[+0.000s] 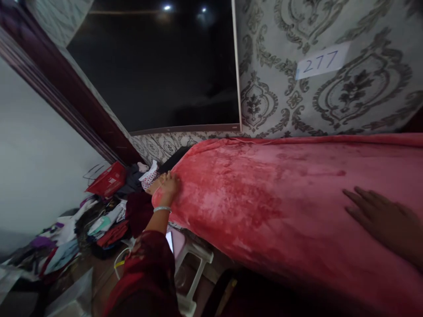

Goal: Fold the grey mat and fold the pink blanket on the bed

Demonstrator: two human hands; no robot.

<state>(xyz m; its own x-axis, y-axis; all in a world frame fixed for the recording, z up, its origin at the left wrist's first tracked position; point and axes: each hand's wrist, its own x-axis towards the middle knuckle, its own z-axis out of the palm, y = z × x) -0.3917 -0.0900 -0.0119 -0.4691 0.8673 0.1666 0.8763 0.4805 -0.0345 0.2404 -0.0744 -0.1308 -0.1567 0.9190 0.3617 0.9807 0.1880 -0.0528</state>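
A pink-red plush blanket (231, 189) is spread over a long flat surface along the wall. At its left end, my left hand (169, 184) rests on the blanket's edge with the fingers apart, and a bracelet circles that wrist. Over on the right side, my right hand (380, 215) is stretched out flat on or just above the blanket, fingers extended and holding nothing. Whatever the blanket covers is hidden, apart from a dark corner (176, 158) at the back left.
A large dark television (158, 66) hangs behind, beside a paper marked 277 (322, 61). Piled clothes (112, 220) and a red basket (109, 179) are at left. Below stands a pale plastic stool (194, 255), with a phone (169, 241) near it.
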